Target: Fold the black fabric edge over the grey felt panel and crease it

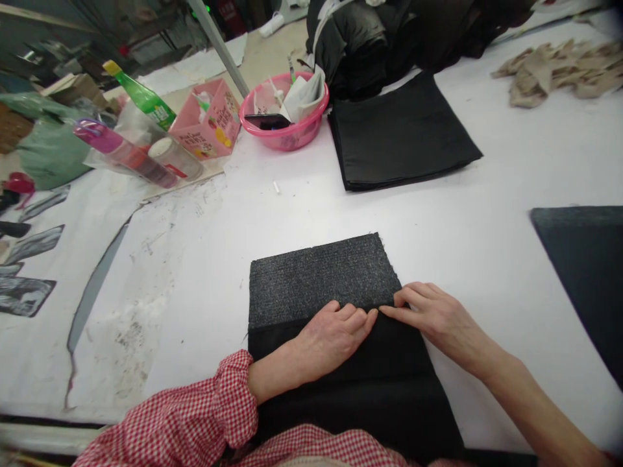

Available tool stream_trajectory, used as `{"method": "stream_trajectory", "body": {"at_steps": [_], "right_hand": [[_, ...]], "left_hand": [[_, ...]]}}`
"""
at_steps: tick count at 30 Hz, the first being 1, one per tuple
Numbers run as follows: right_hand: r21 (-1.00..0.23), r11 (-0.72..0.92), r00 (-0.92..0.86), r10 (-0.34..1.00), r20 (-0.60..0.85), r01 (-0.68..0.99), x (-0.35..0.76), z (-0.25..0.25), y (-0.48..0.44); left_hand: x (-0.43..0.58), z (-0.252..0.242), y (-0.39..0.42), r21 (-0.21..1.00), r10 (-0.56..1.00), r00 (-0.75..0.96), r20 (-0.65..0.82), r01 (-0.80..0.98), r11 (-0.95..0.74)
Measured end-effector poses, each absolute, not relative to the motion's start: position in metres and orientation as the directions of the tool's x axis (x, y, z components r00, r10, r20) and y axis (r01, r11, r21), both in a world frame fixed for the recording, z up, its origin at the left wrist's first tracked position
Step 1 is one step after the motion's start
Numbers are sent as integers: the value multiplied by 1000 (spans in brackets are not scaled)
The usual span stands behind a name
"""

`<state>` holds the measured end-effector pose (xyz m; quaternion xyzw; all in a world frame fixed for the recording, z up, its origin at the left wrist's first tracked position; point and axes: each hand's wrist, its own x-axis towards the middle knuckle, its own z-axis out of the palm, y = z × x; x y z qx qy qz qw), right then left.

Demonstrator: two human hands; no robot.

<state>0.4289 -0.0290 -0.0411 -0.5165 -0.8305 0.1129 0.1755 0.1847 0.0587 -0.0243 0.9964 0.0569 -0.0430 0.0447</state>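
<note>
A dark grey ribbed fabric piece [321,275] lies on the white table [438,220] in front of me, over a plain black fabric [379,389] that reaches the near edge. My left hand [333,334] rests flat on the black fabric, fingers together, tips at the grey piece's near edge. My right hand [433,314] lies beside it, fingers stretched out and pressing along the same edge. Neither hand grips anything. A red checked sleeve [195,415] covers my left forearm.
A stack of black fabric pieces [399,133] lies further back. A pink basin [287,113] holds a phone and papers. A pink box [209,120], a green bottle [141,97] and plastic containers stand at the back left. Another dark sheet [584,272] lies right; beige fabric scraps [559,71] far right.
</note>
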Motion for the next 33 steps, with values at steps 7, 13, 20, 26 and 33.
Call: {"method": "stream_trajectory", "body": {"at_steps": [7, 13, 20, 26, 33], "right_hand": [[-421, 423, -385, 906, 176, 803, 440, -44, -31], [-451, 407, -362, 913, 186, 794, 441, -46, -35], [-409, 421, -374, 907, 194, 809, 437, -41, -35], [-365, 413, -382, 911, 158, 834, 432, -34, -35], [-572, 310, -234, 950, 205, 760, 440, -44, -38]], "left_hand": [[184, -27, 56, 69, 135, 986, -93, 142, -987], [187, -24, 56, 83, 133, 984, -119, 143, -986], [192, -24, 56, 119, 131, 984, -122, 146, -982], [199, -26, 54, 94, 109, 989, -104, 119, -988], [203, -31, 50, 75, 134, 989, -59, 138, -988]]}}
